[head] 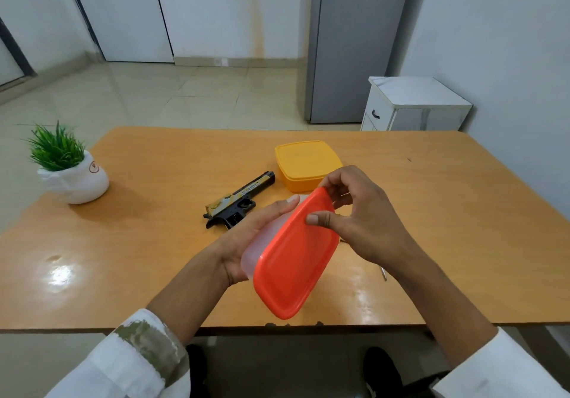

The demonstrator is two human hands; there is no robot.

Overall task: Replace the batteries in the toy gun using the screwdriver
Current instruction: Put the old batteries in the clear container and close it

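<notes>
Nearest: tub [262, 237] with orange lid [293, 259], tilted above the table [138, 259]; left hand [243, 243] is gripping its body, right hand [361, 215] is pinching the lid's far corner. Step judged: opening for supplies, with a steady peel due next; its contents are not showing. Beyond, the gun [239, 200] is lying flat and untouched; farthest, the yellow box [305, 163] is sitting closed, contents unseen.

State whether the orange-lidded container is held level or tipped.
Tipped: the left hand holds the container on its side, orange lid facing the right hand, which pinches the lid's far rim.
</notes>
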